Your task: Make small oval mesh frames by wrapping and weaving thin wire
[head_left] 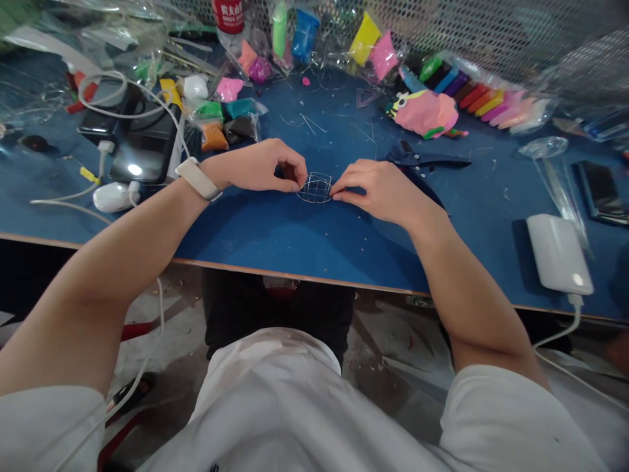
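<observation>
Between my two hands, just above or on the blue table, is a small wire frame [317, 189] of thin silvery wires crossing in a grid. My left hand [268, 166] pinches its left end between thumb and forefinger. At the right end, the thumb and fingertips of my right hand [371, 189] are closed on it. Dark blue-handled pliers [427, 158] lie behind my right hand. Several loose bits of thin wire [309, 123] are scattered on the table beyond the frame.
A pink clay fish [426, 113] lies at the back right, near a row of coloured clay packs [476, 95]. Black power banks [142, 147] and cables sit left of my left wrist. A white power bank [559, 254] stands right. The table's front edge [295, 275] is near my body.
</observation>
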Motion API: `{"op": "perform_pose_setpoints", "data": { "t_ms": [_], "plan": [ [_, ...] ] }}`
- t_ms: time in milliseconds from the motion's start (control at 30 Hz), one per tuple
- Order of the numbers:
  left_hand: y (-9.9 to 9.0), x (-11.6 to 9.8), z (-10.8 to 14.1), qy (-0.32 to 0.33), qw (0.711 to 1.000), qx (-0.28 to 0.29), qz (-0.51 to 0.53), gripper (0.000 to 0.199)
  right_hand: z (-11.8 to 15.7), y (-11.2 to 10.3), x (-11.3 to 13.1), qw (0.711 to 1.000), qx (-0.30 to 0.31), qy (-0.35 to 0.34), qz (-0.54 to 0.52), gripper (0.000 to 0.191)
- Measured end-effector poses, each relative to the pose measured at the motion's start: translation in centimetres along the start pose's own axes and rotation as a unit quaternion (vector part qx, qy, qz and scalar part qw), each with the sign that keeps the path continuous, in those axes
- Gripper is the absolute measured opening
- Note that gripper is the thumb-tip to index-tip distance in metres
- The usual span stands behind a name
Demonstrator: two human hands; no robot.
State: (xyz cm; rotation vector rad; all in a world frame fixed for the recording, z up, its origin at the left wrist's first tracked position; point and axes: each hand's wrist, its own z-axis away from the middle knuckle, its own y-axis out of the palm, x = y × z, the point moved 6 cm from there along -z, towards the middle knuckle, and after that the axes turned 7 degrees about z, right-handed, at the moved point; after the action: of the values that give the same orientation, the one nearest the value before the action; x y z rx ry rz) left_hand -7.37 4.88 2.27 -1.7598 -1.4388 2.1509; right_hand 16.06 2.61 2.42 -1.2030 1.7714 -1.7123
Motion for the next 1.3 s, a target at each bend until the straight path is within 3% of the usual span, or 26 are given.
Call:
{"op": "perform_pose_setpoints", "data": {
  "t_ms": [867,1300],
  "plan": [
    [0.4,0.1,0.1,-0.017,1.000,0.017,-0.005,0.026,-0.1,0.0,0.1,1.000,0.025,0.015,0.006,0.032],
    [0.8,-0.3,0.1,0.007,1.000,0.006,-0.005,0.023,0.0,-0.7,1.4,0.998,0.041,0.029,0.046,0.032]
  ]
}}
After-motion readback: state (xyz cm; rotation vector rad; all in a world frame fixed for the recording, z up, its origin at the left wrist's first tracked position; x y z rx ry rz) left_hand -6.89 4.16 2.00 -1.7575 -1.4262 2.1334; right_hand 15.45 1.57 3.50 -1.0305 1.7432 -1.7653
